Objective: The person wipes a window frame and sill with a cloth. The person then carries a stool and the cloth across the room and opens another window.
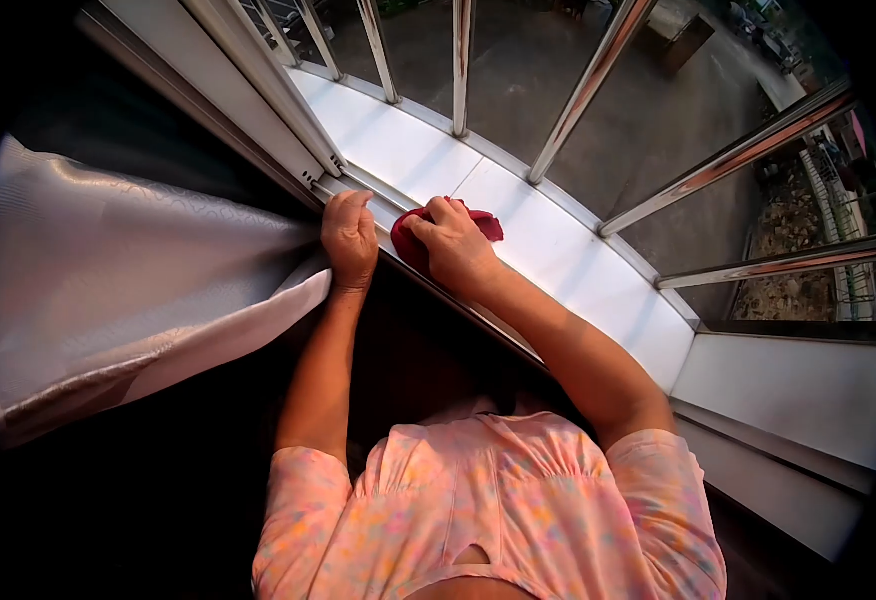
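My right hand is closed on a dark red cloth, pressing it onto the window track along the inner side of the white sill. Part of the cloth sticks out beyond the knuckles. Close by on the left, my left hand is curled at the edge of the track, just below the foot of the sliding window frame. A pale, shiny curtain narrows toward this hand and appears gathered in it; its fingertips are partly hidden.
White tiles cover the curved sill. Metal bars stand along its outer edge, with paved ground far below. To the right is a white frame or ledge. The area under my arms is dark.
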The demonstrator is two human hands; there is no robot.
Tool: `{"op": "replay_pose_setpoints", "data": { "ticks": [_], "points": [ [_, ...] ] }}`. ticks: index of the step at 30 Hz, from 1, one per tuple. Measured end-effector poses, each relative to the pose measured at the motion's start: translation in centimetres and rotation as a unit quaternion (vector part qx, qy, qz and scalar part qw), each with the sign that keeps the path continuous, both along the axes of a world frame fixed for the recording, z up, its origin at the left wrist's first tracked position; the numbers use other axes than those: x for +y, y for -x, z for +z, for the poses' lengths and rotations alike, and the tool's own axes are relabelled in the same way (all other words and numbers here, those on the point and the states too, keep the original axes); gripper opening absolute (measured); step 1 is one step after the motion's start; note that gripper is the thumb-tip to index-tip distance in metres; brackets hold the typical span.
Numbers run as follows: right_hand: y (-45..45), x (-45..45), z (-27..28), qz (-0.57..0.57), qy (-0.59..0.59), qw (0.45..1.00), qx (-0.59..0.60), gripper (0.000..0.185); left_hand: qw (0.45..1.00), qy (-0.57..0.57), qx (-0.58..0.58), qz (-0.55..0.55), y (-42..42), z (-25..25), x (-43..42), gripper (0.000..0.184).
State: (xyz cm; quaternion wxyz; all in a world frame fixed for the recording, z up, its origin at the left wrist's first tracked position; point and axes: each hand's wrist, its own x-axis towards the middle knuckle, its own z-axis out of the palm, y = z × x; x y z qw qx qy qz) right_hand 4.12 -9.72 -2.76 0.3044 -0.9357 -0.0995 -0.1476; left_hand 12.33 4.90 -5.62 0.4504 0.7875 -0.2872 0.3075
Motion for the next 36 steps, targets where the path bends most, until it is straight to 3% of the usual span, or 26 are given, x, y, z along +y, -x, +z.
{"op": "replay_pose_setpoints", "data": {
  "ticks": [4,10,18,24,28,31,32,34,36],
  "points": [
    [1.1,-0.8,1.0,-0.018,0.021,0.999,0.026,0.026,1.000,-0.001,-0.001,-0.015,-0.1,0.2,0.1,0.017],
    [9.8,-4.4,1.5,-0.113,0.007,0.992,0.052,0.021,1.000,0.002,-0.016,-0.022,-0.3,0.0,0.1,0.017],
    [21.6,-8.3,3.1,-0.324,0.075,0.931,0.153,0.023,0.999,-0.005,-0.024,-0.031,-0.2,-0.1,0.3,0.014],
    [24.9,-8.8,4.3,-0.390,0.100,0.896,0.184,0.021,0.999,-0.018,-0.020,-0.027,-0.1,0.2,0.4,0.015],
    [25.2,-8.7,3.6,-0.392,0.056,0.906,0.151,0.022,0.999,-0.033,-0.014,-0.024,0.0,0.5,0.3,0.014],
    [25.6,-9.0,3.7,-0.355,-0.008,0.934,0.037,0.034,0.999,-0.040,-0.015,-0.020,-0.4,-0.1,0.4,0.014],
    [25.8,-8.8,4.2,-0.355,-0.008,0.934,0.035,0.034,0.999,-0.039,-0.016,-0.020,-0.5,-0.1,0.4,0.014],
    [26.6,-8.4,5.3,-0.376,-0.112,0.912,-0.119,0.034,0.997,-0.066,-0.025,0.001,-0.5,-0.1,0.4,0.011],
    [28.1,-8.2,7.2,-0.357,-0.116,0.913,-0.161,0.030,0.998,-0.063,-0.030,0.005,-0.6,-0.1,0.3,0.012]
  ]
}}
